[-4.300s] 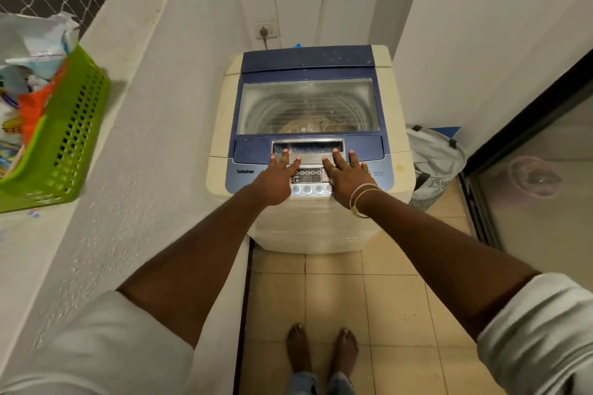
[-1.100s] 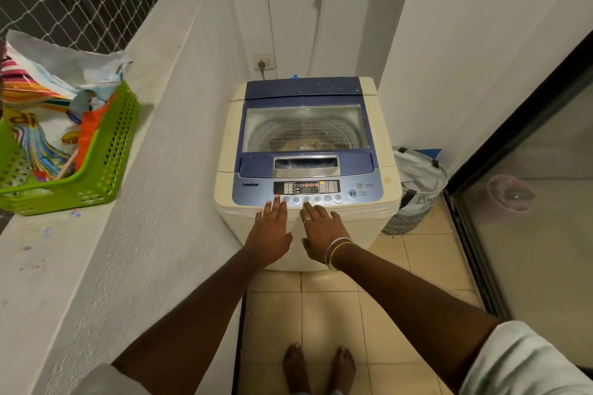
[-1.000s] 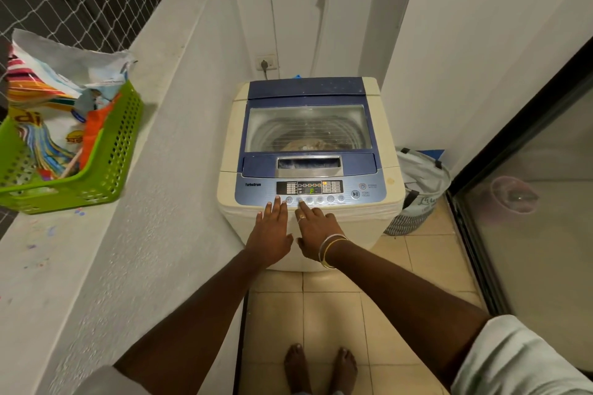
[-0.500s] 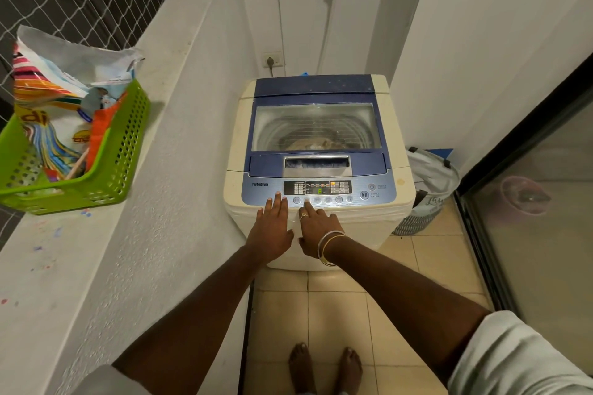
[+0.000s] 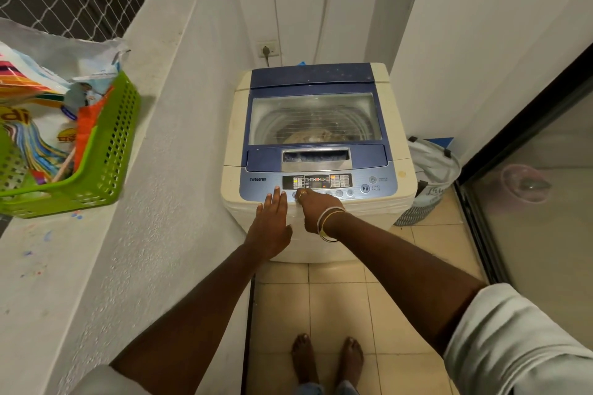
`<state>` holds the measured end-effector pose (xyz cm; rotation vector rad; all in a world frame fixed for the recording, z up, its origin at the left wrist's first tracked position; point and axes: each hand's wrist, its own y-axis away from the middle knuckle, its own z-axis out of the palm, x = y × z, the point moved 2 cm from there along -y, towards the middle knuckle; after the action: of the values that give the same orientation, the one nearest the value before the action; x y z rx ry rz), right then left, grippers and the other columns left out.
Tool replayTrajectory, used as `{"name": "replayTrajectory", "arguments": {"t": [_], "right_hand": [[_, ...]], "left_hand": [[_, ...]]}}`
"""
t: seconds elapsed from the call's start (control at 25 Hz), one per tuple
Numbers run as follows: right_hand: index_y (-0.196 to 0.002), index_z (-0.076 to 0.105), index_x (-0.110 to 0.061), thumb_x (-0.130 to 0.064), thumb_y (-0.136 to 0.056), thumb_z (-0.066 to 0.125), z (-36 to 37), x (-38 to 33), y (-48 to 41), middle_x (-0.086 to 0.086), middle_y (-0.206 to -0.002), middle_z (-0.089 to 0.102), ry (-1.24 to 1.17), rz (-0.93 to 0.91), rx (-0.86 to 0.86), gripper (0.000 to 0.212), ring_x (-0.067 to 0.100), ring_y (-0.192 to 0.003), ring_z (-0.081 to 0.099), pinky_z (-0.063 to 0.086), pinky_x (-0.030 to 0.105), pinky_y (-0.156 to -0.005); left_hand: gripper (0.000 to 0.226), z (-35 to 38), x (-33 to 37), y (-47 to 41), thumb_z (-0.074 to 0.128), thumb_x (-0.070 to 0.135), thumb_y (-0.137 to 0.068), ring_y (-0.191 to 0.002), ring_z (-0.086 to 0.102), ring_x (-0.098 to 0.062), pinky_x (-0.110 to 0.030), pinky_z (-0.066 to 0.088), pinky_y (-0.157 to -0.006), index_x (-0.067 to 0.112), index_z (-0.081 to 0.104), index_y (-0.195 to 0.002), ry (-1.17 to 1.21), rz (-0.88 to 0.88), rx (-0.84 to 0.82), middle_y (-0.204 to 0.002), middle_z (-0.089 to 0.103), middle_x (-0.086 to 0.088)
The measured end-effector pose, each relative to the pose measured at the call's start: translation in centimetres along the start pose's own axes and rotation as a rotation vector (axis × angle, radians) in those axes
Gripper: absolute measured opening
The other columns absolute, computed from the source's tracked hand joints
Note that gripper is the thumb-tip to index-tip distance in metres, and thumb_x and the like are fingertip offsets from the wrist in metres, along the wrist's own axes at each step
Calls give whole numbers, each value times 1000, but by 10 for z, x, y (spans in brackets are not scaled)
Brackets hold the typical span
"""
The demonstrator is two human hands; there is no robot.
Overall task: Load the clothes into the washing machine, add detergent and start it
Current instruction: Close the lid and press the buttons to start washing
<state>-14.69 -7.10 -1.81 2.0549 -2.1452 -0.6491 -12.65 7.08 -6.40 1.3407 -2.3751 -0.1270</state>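
Note:
A cream and blue top-loading washing machine [image 5: 321,202] stands ahead with its glass lid [image 5: 314,117] closed. Clothes [image 5: 309,136] show dimly through the glass, down in the drum. Small lights glow on the control panel [image 5: 317,182]. My left hand [image 5: 271,223] lies flat, fingers together, on the machine's front edge just below the panel. My right hand [image 5: 317,207] is curled, its fingertips pressing on the row of buttons under the display. Neither hand holds anything. A detergent bag [image 5: 35,99] sits in a green basket [image 5: 102,167] on the ledge to the left.
A white ledge [image 5: 96,266] runs along the left, with netting behind it. A grey laundry bag [image 5: 430,176] stands on the tiled floor to the right of the machine. A glass sliding door [image 5: 529,202] closes the right side. A wall socket [image 5: 268,50] and a hose are behind the machine.
My right hand has curled and shifted slightly left onto the buttons. More lights show on the panel now. My left hand has stayed on the front edge.

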Motion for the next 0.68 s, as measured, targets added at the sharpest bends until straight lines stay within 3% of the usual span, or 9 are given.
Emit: {"name": "replayTrajectory", "arguments": {"t": [0.08,0.24,0.36,0.48,0.68], "right_hand": [[-148,31,-17,-21,-82,71,1,0,8,5,-141,50,69,-23,-1,77,28,-114,60,52,40,-90],[-150,26,-16,-25,-91,61,18,9,27,3,-159,26,88,-37,6,70,28,-124,54,51,44,-93],[-149,29,-16,-27,-93,57,30,19,37,5,-158,30,89,-60,43,64,29,-132,44,47,45,-99],[-150,28,-12,-31,-93,56,38,26,45,10,-158,27,133,-79,49,65,30,-142,29,38,46,-109],[-155,14,-11,-37,-96,50,42,28,55,11,-164,5,165,-39,58,73,30,-151,4,14,54,-120]], "left_hand": [[82,0,0,3,56,30,-97,-153,-1,-32,-47,9,-122,12,4,-158,3,6,-9,-166,-5,-10],[82,-1,2,8,54,32,-97,-153,-1,-31,-46,8,-122,13,3,-158,-25,9,-13,-166,-7,-9],[81,-5,7,9,53,32,-98,-153,-1,-31,-45,8,-122,12,2,-158,-45,12,-12,-166,-7,-9],[80,-5,15,13,51,34,-99,-153,-1,-31,-45,7,-122,13,1,-158,-62,15,-18,-166,-9,-8],[80,-2,25,15,48,41,-99,-153,-1,-31,-45,6,-122,15,0,-158,-60,23,-14,-166,-8,-8]]}}
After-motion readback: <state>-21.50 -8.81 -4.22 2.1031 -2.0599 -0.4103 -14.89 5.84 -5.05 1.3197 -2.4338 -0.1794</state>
